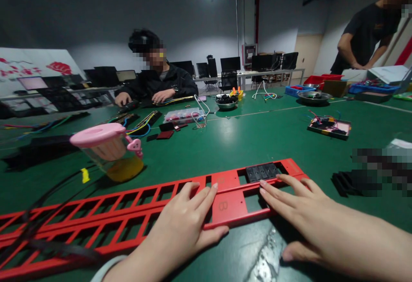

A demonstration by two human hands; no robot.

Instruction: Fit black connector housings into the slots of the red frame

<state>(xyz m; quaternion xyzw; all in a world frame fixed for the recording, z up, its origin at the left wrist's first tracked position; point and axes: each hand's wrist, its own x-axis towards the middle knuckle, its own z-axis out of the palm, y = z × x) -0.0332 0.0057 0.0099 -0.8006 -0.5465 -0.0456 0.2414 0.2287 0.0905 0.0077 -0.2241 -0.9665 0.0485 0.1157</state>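
Both grips are loosely open: the left hand [189, 213] lies palm down over the near red frame [230, 207], two fingers stretched to the seam it shares with the far red frame [227, 182], the others bent, the thumb straight along the near edge. The right hand [309, 213] slants in from the lower right, palm down and fingers spread, two fingertips at the seam just beside a black block [261, 172] and the thumb dropped away from the frames. I cannot tell how hard either presses. The block sits in an opening of the far frame, and both frames lie side by side on the green worktop [206, 153]. Beyond the left hand stands a jug with a pink lid [111, 155]; farther off are a metal bowl [227, 105] and a seated person [161, 80]
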